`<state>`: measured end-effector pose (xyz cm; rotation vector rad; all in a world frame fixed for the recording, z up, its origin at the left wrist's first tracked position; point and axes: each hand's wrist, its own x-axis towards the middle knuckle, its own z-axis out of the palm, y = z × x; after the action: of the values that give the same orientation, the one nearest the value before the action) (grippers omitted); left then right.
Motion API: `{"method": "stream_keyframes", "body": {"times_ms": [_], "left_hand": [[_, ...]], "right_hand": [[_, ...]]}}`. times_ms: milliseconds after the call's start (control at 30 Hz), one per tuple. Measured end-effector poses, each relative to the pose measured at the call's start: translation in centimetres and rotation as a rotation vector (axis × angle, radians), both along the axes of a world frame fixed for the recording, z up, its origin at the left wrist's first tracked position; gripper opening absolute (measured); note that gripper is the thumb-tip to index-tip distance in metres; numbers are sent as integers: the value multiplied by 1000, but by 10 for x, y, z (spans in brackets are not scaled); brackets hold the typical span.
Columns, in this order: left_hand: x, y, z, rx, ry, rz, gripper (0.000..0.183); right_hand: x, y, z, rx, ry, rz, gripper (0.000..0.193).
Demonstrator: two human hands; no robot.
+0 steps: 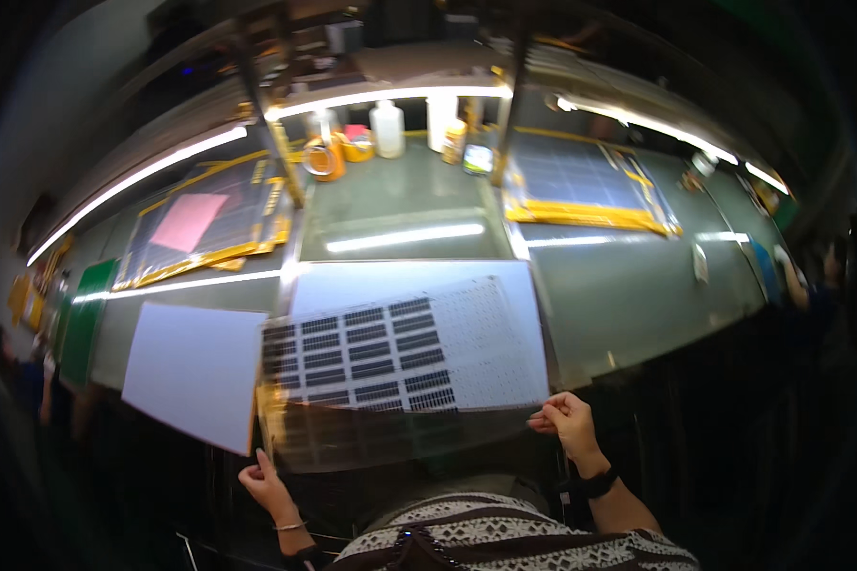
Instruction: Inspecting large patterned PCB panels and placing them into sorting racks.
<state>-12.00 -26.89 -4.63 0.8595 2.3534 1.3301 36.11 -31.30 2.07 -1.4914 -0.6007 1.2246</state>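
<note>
A large clear film (pixel 490 347) with rows of black printed blocks hangs tilted across the near edge of the bench, its near part over the dark gap before me. Under it lies a white panel (pixel 352 278) on the bench. My right hand (pixel 569 425) is closed, pinching the film's near right corner. At the near left corner, my left hand (pixel 269 485) is closed with thumb and fingers together at the film's edge. Just left of the film rests a second white panel (pixel 195 371), its near corner jutting past the bench edge.
Yellow-taped dark sheets lie left (pixel 243 214) and right (pixel 581 186), the left one under a pink sheet (pixel 189 222). Tape rolls (pixel 323 160), a white bottle (pixel 387 130) and a yellow can (pixel 453 141) stand at the back. Co-workers (pixel 809 285) are at both far sides.
</note>
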Motion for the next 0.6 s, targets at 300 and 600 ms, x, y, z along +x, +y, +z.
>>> {"method": "stream_keyframes", "body": {"times_ms": [300, 600], "left_hand": [[48, 33, 47, 48, -340, -441, 17], [55, 102, 56, 114, -330, -448, 18]], "right_hand": [[6, -17, -10, 14, 104, -74, 7], [18, 5, -47, 128, -597, -190, 12]]}}
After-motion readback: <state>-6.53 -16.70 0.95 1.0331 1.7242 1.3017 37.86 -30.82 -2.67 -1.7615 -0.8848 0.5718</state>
